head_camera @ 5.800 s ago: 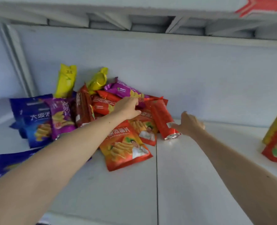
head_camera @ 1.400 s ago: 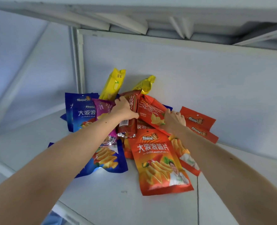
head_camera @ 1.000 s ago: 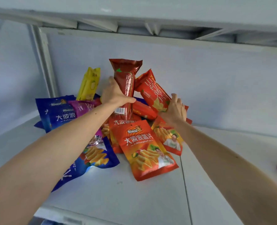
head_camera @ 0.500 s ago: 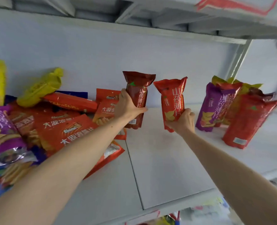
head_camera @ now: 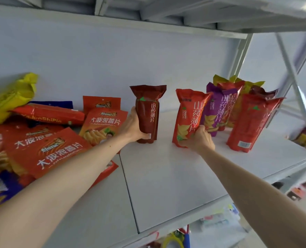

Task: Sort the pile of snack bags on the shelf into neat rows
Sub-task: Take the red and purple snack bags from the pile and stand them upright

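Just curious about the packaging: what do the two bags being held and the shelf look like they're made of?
Dark red bag and bright red bag: seemingly thin plastic film, slightly glossy, with crinkled, gathered tops. Shelf: probably white painted metal, matte, with a panel seam.

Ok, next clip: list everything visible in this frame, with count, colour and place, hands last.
dark red bag: one, maroon, upright mid-shelf, gripped by the left hand
orange-red bag: one, upright but tilted, right of it, gripped by the right hand
standing bags: a cluster on the right; red, purple and yellow show; exact count unclear as they overlap
flat orange bags: several, heaped on the left
yellow bag: one, far left against the wall
blue and purple bags: partly hidden at the left edge, count unclear
shelf: white, with another shelf overhead
hands: left hand, right hand, both closed on bags
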Action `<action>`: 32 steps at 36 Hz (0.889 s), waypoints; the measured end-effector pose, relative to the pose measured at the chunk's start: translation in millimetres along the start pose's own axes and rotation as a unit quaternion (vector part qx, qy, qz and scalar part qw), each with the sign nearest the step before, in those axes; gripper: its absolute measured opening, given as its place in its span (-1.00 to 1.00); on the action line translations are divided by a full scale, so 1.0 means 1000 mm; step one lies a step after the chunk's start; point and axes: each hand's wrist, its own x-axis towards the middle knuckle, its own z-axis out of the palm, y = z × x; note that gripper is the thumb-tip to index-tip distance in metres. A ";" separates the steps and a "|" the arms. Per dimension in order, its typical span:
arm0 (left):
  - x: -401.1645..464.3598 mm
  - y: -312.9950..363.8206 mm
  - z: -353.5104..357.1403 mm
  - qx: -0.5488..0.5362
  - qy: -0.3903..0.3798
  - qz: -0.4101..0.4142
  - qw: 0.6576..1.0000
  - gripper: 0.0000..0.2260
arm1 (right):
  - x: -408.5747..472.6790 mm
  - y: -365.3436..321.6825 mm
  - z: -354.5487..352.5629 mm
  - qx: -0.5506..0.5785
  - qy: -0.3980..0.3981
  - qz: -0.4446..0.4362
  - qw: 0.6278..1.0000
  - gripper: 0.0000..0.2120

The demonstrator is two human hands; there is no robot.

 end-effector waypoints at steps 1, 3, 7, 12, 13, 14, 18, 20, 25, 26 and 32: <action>0.003 0.001 0.002 0.011 0.001 -0.003 1.000 0.04 | 0.001 -0.001 0.000 -0.010 0.005 -0.001 1.000 -0.04; 0.012 0.004 0.010 0.027 0.009 -0.002 1.000 0.01 | 0.006 -0.003 0.000 -0.017 0.007 -0.003 1.000 -0.06; 0.038 0.010 0.030 0.050 0.016 -0.010 0.999 -0.02 | 0.020 -0.007 0.003 -0.016 -0.002 -0.006 1.000 -0.11; 0.079 0.017 0.059 0.078 -0.005 -0.046 0.996 -0.18 | 0.037 -0.005 0.008 0.003 0.003 -0.009 1.000 -0.16; 0.086 0.018 0.065 0.081 -0.006 -0.045 0.996 -0.20 | 0.041 -0.003 0.008 0.009 0.007 -0.008 1.000 -0.16; 0.093 0.019 0.069 0.082 -0.006 -0.043 0.996 -0.21 | 0.043 -0.001 0.008 0.014 0.009 -0.007 1.000 -0.17; 0.116 0.023 0.084 0.082 0.010 -0.059 0.995 -0.19 | 0.052 0.004 0.010 0.041 0.019 -0.006 0.999 -0.18; 0.122 0.023 0.089 0.088 0.026 -0.075 0.993 -0.19 | 0.054 0.003 0.012 0.054 0.023 -0.004 0.998 -0.19; 0.138 0.017 0.097 0.094 0.034 -0.093 0.991 -0.15 | 0.061 -0.005 0.017 0.069 0.016 0.003 0.997 -0.17; 0.142 0.016 0.099 0.091 0.031 -0.095 0.991 -0.15 | 0.063 -0.006 0.018 0.074 0.018 0.005 0.997 -0.16; 0.151 0.016 0.098 -0.051 -0.034 -0.154 0.986 -0.04 | 0.071 -0.010 0.025 0.088 0.037 0.018 0.995 -0.16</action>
